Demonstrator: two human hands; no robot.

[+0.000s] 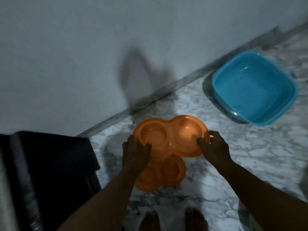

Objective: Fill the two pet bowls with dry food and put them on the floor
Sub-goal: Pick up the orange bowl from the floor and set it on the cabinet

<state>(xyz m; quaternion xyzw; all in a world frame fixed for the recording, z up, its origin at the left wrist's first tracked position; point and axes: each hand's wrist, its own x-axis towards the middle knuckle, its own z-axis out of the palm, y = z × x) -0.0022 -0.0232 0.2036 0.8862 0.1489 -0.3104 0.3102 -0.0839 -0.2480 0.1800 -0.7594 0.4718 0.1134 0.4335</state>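
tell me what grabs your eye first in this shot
The bright orange double bowl in the centre, both wells empty, is gripped at its ends by the left hand and the right hand. Right under it a second orange double bowl lies on the marble floor, and a blue square tub sits upper right beside the wall.

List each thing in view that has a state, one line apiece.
Upper orange double bowl: held in both hands, both wells empty.
Lower orange double bowl: on the marble floor, partly covered, looks empty.
Blue basin: upright on the floor, no food inside.
Left hand: grips the upper bowl's left rim.
Right hand: grips its right rim.
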